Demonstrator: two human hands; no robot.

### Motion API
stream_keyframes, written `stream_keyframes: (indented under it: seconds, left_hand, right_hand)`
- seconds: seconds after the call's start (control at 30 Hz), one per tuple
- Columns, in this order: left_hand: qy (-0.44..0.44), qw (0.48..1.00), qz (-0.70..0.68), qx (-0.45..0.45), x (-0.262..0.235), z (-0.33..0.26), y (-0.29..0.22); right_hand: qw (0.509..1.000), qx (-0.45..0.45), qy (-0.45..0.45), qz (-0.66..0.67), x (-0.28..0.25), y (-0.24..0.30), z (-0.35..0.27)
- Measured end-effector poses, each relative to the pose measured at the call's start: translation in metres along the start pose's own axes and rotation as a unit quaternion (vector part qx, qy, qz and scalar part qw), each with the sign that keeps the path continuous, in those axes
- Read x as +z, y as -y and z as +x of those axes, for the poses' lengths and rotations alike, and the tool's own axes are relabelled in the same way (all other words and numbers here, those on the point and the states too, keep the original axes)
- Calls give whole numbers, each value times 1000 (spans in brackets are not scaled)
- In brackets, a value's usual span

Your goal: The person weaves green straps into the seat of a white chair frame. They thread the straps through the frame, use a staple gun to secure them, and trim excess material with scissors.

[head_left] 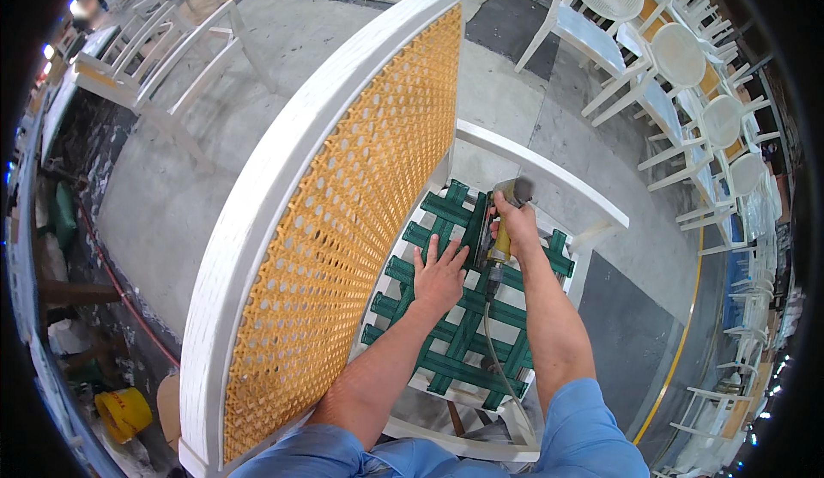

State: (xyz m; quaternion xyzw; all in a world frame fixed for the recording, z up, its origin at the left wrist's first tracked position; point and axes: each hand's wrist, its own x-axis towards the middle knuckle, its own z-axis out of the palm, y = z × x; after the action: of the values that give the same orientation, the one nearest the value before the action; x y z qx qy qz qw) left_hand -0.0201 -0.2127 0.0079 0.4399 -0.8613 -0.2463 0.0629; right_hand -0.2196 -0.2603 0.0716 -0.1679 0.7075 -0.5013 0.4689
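A white wooden armchair stands before me, its backrest filled with tan woven cane [352, 178]. Across the seat frame runs a lattice of green webbing straps [463, 341]. My left hand [439, 274] lies on the webbing with its fingers spread. Wrapped round the handle of a yellow and black pneumatic staple gun [503, 242] is my right hand [518, 225]. The tool rests over the straps just right of my left hand, and its nose is hidden. From its handle an air hose [491, 341] trails down over the seat toward me.
The chair's white armrest [541, 169] curves round the far right. Several white chairs [678, 57] crowd the right side, and unfinished chair frames [163, 66] stand at the upper left. A yellow bucket [124, 414] and a red hose [107, 263] lie at the lower left.
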Motion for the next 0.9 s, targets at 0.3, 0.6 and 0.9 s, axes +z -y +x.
stream_keyframes:
  seconds: [0.3, 0.6, 0.9]
  left_hand:
    - [24, 993, -79, -83, -8, 22, -10]
    - [55, 987, -112, -102, -13, 29, -6]
    - [45, 989, -96, -101, -13, 28, -4]
  right_hand:
    - [999, 19, -37, -34, 10, 2, -3]
    - [998, 0, -40, -55, 21, 1, -2]
    - [998, 12, -33, -55, 24, 2, -5]
